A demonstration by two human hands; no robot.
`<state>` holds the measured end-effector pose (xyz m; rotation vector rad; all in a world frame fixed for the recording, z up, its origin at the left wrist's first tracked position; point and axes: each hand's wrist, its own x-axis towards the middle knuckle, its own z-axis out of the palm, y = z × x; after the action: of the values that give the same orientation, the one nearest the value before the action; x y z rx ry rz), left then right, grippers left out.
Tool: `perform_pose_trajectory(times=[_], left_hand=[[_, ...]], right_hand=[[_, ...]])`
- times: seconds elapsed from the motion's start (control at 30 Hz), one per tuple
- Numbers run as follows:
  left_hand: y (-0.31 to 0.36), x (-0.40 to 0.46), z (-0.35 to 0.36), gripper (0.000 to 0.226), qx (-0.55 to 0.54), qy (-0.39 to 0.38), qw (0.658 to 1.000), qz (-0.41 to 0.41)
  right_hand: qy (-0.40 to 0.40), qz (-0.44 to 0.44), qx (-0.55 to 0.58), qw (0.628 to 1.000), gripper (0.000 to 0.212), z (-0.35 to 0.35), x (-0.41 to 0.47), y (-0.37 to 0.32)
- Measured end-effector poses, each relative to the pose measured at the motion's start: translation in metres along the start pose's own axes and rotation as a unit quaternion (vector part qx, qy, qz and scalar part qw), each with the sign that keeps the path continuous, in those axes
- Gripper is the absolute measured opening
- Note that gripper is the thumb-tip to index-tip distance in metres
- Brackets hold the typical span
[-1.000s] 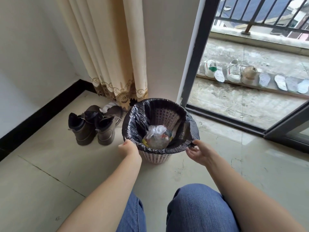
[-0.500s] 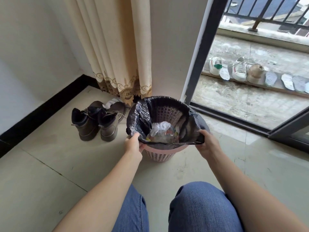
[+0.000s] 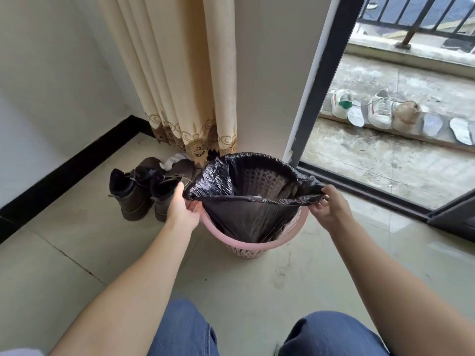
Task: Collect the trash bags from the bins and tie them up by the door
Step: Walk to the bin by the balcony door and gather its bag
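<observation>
Head view | trash bag (image 3: 246, 217) near rim stretched between left hand (image 3: 183, 210) and right hand (image 3: 330, 208) | fingers pinching it

Room corner: white walls (image 3: 51, 73) with black skirting (image 3: 77, 170); pale tiled floor (image 3: 64, 253). Cream curtain (image 3: 185, 73), embroidered hem, hanging to the floor. Brown boots (image 3: 144, 191), one pair, near the curtain. Dark door frame (image 3: 323, 80), open to a concrete balcony (image 3: 385, 155) in daylight, with railing (image 3: 421, 19), sneakers (image 3: 359, 106) and insoles (image 3: 460, 129) on a ledge.
</observation>
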<state>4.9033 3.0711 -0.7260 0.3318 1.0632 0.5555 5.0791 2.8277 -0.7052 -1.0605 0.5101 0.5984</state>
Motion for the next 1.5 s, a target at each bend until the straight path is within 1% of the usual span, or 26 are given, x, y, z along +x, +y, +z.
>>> perform_pose_trajectory(times=[0.03, 0.17, 0.23, 0.3, 0.37, 0.43, 0.47, 0.57, 0.6, 0.67, 0.73, 0.83, 0.9, 0.97, 1.03, 1.07, 1.1, 1.13, 1.17, 1.23, 1.3, 1.33, 1.4, 1.43, 1.47, 1.5], left_hand=[[0.002, 0.002, 0.005, 0.032, -0.008, 0.007, 1.000, 0.004], [0.008, 0.003, 0.015, 0.028, -0.010, -0.018, 1.000, -0.010], [0.008, 0.003, 0.016, 0.034, 0.036, -0.045, 0.998, -0.039], [0.010, 0.009, 0.015, 0.031, 0.094, -0.022, 0.993, -0.060], [0.013, 0.019, 0.016, 0.022, 0.154, 0.002, 0.986, -0.055], [0.015, 0.024, 0.018, 0.010, 0.208, 0.033, 0.977, 0.013], [0.017, 0.028, 0.019, 0.009, 0.241, 0.060, 0.966, 0.073], [0.021, 0.030, 0.029, 0.019, 0.366, 0.114, 0.887, 0.259], [0.022, 0.027, 0.035, 0.026, 0.367, 0.112, 0.880, 0.279], [0.026, 0.023, 0.045, 0.031, 0.301, 0.073, 0.910, 0.275], [0.028, 0.014, 0.059, 0.025, 0.238, 0.012, 0.938, 0.251], [0.023, -0.004, 0.081, 0.013, 0.237, -0.110, 0.936, 0.235], [0.014, -0.014, 0.092, 0.014, 0.286, -0.192, 0.905, 0.249], [0.006, -0.025, 0.098, 0.018, 0.363, -0.242, 0.859, 0.268], [-0.001, -0.036, 0.100, 0.013, 0.435, -0.290, 0.805, 0.281], [-0.003, -0.044, 0.100, 0.012, 0.465, -0.311, 0.779, 0.285], [-0.005, -0.051, 0.100, 0.015, 0.491, -0.324, 0.755, 0.290], [-0.006, -0.057, 0.100, 0.018, 0.513, -0.333, 0.736, 0.291], [-0.006, -0.063, 0.100, 0.019, 0.535, -0.334, 0.721, 0.288], [-0.004, -0.073, 0.097, 0.020, 0.567, -0.326, 0.699, 0.289], [-0.004, -0.070, 0.087, 0.025, 0.562, -0.285, 0.708, 0.321], [-0.003, -0.065, 0.080, 0.027, 0.572, -0.227, 0.706, 0.351], [-0.005, -0.051, 0.058, 0.034, 0.634, -0.070, 0.666, 0.387], [-0.009, -0.037, 0.043, 0.044, 0.665, -0.003, 0.654, 0.359], [-0.016, -0.024, 0.028, 0.059, 0.686, 0.044, 0.661, 0.300], [-0.023, -0.013, 0.015, 0.071, 0.678, 0.065, 0.698, 0.220]], right_hand=[[-0.002, 0.014, 0.040, 0.999, 0.006, 0.002, 0.004, -0.002], [-0.036, 0.081, 0.081, 0.993, 0.040, 0.009, 0.023, -0.009], [-0.032, 0.121, 0.009, 0.992, 0.042, 0.012, 0.031, -0.014], [-0.027, 0.134, -0.127, 0.982, 0.028, 0.012, 0.039, -0.017], [-0.036, 0.122, -0.270, 0.954, 0.017, 0.009, 0.045, -0.018], [0.018, 0.066, -0.398, 0.915, 0.020, 0.007, 0.054, -0.019], [0.056, 0.025, -0.442, 0.895, 0.024, 0.005, 0.059, -0.020], [0.116, -0.107, -0.499, 0.852, 0.023, 0.006, 0.064, -0.024], [0.118, -0.156, -0.509, 0.838, 0.021, 0.008, 0.064, -0.025], [0.114, -0.244, -0.497, 0.825, 0.032, 0.016, 0.055, -0.028], [0.056, -0.309, -0.480, 0.819, 0.038, 0.031, 0.041, -0.032], [-0.078, -0.317, -0.459, 0.826, 0.043, 0.057, 0.019, -0.030], [-0.182, -0.283, -0.484, 0.808, 0.059, 0.071, 0.003, -0.023], [-0.260, -0.258, -0.550, 0.750, 0.081, 0.080, -0.012, -0.011], [-0.278, -0.269, -0.629, 0.674, 0.095, 0.087, -0.018, 0.007], [-0.277, -0.276, -0.656, 0.646, 0.095, 0.091, -0.021, 0.016], [-0.282, -0.289, -0.660, 0.634, 0.088, 0.095, -0.021, 0.025], [-0.294, -0.313, -0.639, 0.638, 0.073, 0.099, -0.023, 0.033], [-0.295, -0.346, -0.608, 0.651, 0.049, 0.102, -0.024, 0.040], [-0.252, -0.390, -0.572, 0.676, 0.004, 0.106, -0.031, 0.041], [-0.185, -0.361, -0.580, 0.706, 0.022, 0.107, -0.032, 0.036], [-0.162, -0.322, -0.576, 0.734, 0.023, 0.106, -0.029, 0.032], [-0.141, -0.231, -0.508, 0.817, 0.023, 0.105, -0.024, 0.024], [-0.145, -0.184, -0.438, 0.868, 0.025, 0.106, -0.023, 0.021], [-0.155, -0.130, -0.356, 0.912, 0.026, 0.107, -0.024, 0.016], [-0.165, -0.083, -0.278, 0.943, 0.027, 0.107, -0.026, 0.013]])
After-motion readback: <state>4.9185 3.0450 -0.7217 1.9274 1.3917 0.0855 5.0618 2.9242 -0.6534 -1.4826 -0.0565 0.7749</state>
